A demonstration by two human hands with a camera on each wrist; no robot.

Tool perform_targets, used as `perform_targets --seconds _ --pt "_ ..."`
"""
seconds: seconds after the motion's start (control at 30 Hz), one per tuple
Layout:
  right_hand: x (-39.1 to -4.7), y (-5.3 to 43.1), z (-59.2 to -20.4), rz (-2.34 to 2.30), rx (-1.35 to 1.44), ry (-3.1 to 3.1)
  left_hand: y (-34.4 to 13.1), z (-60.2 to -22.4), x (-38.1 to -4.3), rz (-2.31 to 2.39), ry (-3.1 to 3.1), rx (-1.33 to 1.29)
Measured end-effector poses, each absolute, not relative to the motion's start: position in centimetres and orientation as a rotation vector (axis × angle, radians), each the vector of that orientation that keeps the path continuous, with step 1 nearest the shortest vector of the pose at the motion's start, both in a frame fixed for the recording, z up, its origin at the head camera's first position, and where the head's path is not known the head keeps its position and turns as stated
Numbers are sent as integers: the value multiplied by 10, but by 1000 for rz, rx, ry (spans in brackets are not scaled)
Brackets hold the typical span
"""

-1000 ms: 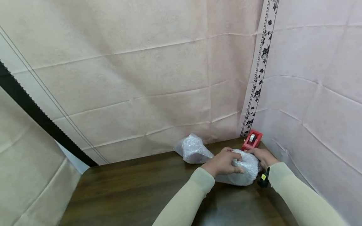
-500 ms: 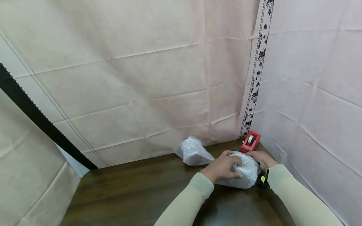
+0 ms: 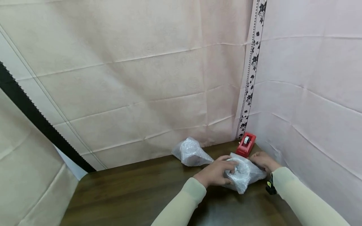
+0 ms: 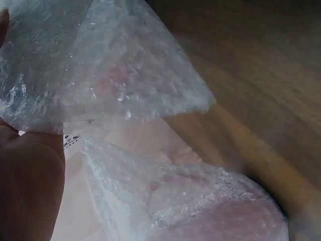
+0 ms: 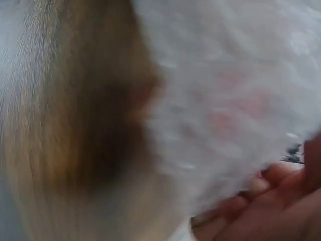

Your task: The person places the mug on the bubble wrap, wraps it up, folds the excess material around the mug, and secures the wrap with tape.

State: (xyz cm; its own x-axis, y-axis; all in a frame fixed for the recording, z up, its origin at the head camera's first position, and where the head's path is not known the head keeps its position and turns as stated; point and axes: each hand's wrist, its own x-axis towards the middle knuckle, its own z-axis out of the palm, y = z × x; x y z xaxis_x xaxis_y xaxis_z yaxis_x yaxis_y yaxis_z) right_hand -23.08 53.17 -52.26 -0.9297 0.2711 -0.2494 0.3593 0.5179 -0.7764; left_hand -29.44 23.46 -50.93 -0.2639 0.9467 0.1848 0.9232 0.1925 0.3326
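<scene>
Both hands are on a bubble-wrapped bundle (image 3: 240, 172) at the right end of the table. My left hand (image 3: 216, 172) curves its fingers and thumb round the bundle's left side. With curled fingers my right hand (image 3: 263, 160) grips the wrap at its right edge. In the left wrist view a pointed flap of bubble wrap (image 4: 135, 75) stands out beside my left palm (image 4: 30, 186). Reddish patches show through the wrap (image 5: 200, 80) in the blurred right wrist view, where my right fingers (image 5: 230, 208) are bent below it. What lies inside is hidden.
A second bubble-wrapped bundle (image 3: 192, 153) lies against the back cloth, left of my left hand. A red tape dispenser (image 3: 245, 145) stands in the back right corner, just behind the held bundle. Pale cloth (image 3: 305, 100) hangs close along the right side of the dark wooden table (image 3: 127, 188).
The held bundle has turned from a rounded shape to one with pointed corners at front and right. My right fingers have curled in at its edge; my left hand has shifted slightly left.
</scene>
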Motion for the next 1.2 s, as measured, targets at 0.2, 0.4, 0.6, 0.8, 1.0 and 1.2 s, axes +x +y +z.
perform_targets --seconds 0.2,0.4,0.6,0.8,1.0,1.2 --pt "-205 522 -499 -1644 174 2607 243 -509 -298 554 2362 1942" --pt "-202 502 -492 -1428 -30 2784 237 -504 -302 562 2399 1854" --pt "-191 500 -491 -1392 17 2869 236 -501 -299 506 2649 1828" --pt "-181 500 -492 -1218 -17 3083 241 -502 -297 535 2845 1744" --pt "-169 496 -491 -1152 68 3115 243 -501 -289 565 2720 1663" --pt "-160 489 -488 -1033 97 3175 236 -493 -279 518 2605 1633"
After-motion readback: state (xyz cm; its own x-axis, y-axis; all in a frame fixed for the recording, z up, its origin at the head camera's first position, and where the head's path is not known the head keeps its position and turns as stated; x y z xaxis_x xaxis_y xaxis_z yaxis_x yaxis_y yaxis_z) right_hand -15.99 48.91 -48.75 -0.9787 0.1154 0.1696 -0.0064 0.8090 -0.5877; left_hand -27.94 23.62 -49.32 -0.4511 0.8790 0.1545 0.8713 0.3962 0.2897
